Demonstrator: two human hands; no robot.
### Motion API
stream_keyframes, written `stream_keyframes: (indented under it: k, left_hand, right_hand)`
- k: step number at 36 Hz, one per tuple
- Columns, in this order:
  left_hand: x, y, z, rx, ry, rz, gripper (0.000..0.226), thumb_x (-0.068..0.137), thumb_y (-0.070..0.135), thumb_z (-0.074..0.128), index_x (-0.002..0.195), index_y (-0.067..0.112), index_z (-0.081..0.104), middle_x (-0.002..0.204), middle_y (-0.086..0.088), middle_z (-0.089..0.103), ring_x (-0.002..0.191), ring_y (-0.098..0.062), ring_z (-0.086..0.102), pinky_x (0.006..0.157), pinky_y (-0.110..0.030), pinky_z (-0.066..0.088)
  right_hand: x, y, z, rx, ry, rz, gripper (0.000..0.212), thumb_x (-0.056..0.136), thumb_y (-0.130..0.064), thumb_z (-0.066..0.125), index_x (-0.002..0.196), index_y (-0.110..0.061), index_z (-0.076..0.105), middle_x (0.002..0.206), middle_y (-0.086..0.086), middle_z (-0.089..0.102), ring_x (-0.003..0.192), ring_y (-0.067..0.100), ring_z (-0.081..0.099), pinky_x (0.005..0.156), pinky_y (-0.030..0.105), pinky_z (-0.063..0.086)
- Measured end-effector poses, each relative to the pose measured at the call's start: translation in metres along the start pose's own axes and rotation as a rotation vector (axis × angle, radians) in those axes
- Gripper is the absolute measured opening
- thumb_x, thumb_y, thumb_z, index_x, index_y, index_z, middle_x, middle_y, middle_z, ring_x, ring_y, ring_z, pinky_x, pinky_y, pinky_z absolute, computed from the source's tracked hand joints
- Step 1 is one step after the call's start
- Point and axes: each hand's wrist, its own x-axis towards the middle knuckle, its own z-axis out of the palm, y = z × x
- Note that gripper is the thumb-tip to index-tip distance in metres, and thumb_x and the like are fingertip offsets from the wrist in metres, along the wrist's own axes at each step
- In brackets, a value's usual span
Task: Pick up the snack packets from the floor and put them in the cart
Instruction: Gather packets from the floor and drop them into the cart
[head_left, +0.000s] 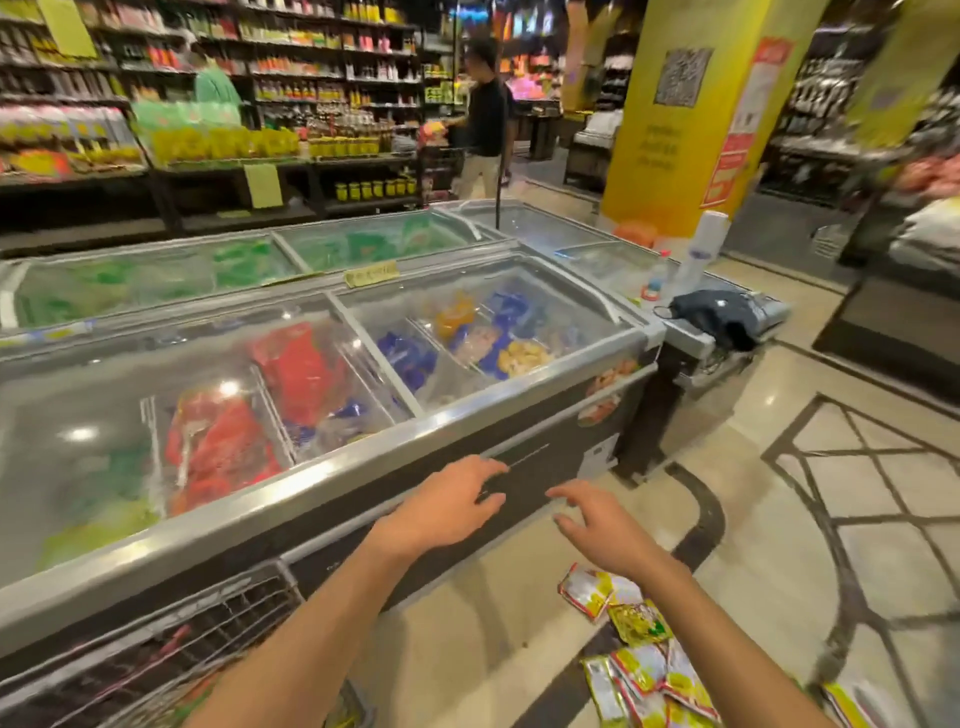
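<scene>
Several yellow, red and silver snack packets (636, 654) lie scattered on the tiled floor at the lower right, partly hidden by my right forearm. The wire cart (156, 654) sits at the lower left, against the freezer. My left hand (447, 501) is stretched out in front of the freezer's dark side, fingers relaxed and holding nothing. My right hand (597, 525) hovers beside it with fingers spread, empty, above the nearest packets.
A long glass-topped chest freezer (467, 415) full of frozen goods stands straight ahead. A dark bag (719, 314) and a bottle rest on a second freezer behind it. A yellow pillar (691, 119), shelves and a person (483, 114) stand further back.
</scene>
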Motion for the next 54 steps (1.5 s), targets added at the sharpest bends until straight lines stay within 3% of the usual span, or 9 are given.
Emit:
stream_keyframes:
  k: [6,14,21,28,35,42,47,54]
  left_hand:
    - [0.067,0.077,0.048,0.048,-0.106,0.127,0.052,0.097,0.04,0.053,0.146,0.029,0.041,0.144,0.002,0.048,0.133,-0.017,0.046,0.111,-0.039,0.037]
    - [0.133,0.178,0.108,0.081,-0.188,0.262,0.056,0.097,0.045,0.049,0.149,0.032,0.031,0.148,0.002,0.046,0.134,-0.02,0.045,0.109,-0.042,0.038]
    - [0.156,0.248,0.159,0.075,-0.256,0.362,0.054,0.099,0.037,0.051,0.15,0.029,0.033,0.152,0.004,0.041,0.138,-0.015,0.041,0.111,-0.033,0.034]
    - [0.168,0.292,0.209,0.099,-0.376,0.389,0.055,0.098,0.038,0.051,0.149,0.029,0.032,0.148,0.002,0.044,0.134,-0.02,0.044,0.109,-0.045,0.037]
    - [0.193,0.314,0.24,0.115,-0.435,0.4,0.054,0.097,0.037,0.05,0.148,0.03,0.035,0.146,0.003,0.045,0.13,-0.019,0.047,0.107,-0.045,0.039]
    - [0.235,0.314,0.275,0.108,-0.523,0.461,0.055,0.097,0.037,0.053,0.148,0.029,0.035,0.151,0.004,0.04,0.134,-0.019,0.044,0.106,-0.042,0.041]
    - [0.268,0.309,0.294,0.065,-0.59,0.524,0.053,0.097,0.03,0.055,0.146,0.026,0.038,0.146,0.004,0.043,0.13,-0.019,0.048,0.101,-0.042,0.045]
    - [0.327,0.291,0.314,0.011,-0.679,0.576,0.061,0.094,0.029,0.058,0.15,0.025,0.036,0.15,0.002,0.041,0.136,-0.017,0.041,0.108,-0.029,0.035]
  right_hand:
    - [-0.044,0.087,-0.04,0.042,0.112,0.178,0.035,0.091,-0.022,0.056,0.126,-0.018,0.057,0.126,0.002,0.055,0.113,0.019,0.055,0.099,0.034,0.041]
    - [-0.113,0.189,-0.079,0.056,0.245,0.373,0.048,0.088,-0.021,0.057,0.135,-0.02,0.05,0.13,0.002,0.055,0.12,0.019,0.051,0.103,0.034,0.04]
    - [-0.172,0.257,-0.097,0.089,0.314,0.505,0.047,0.087,-0.029,0.053,0.134,-0.022,0.051,0.131,0.002,0.055,0.12,0.022,0.052,0.1,0.043,0.043]
    - [-0.216,0.304,-0.095,0.146,0.32,0.611,0.042,0.09,-0.02,0.056,0.131,-0.021,0.051,0.127,0.003,0.055,0.115,0.02,0.054,0.099,0.039,0.043]
    - [-0.229,0.331,-0.089,0.183,0.326,0.697,0.041,0.092,-0.021,0.054,0.133,-0.019,0.051,0.131,0.003,0.054,0.12,0.017,0.051,0.102,0.036,0.041]
    - [-0.227,0.354,-0.072,0.208,0.286,0.814,0.042,0.093,-0.028,0.052,0.134,-0.024,0.049,0.134,0.0,0.052,0.127,0.02,0.046,0.104,0.044,0.039]
    - [-0.21,0.373,-0.067,0.224,0.254,0.888,0.045,0.092,-0.03,0.053,0.136,-0.023,0.047,0.134,0.002,0.052,0.126,0.023,0.048,0.101,0.043,0.042]
    - [-0.17,0.392,-0.065,0.242,0.228,0.954,0.05,0.092,-0.026,0.049,0.141,-0.022,0.041,0.136,0.003,0.047,0.125,0.022,0.047,0.102,0.038,0.042]
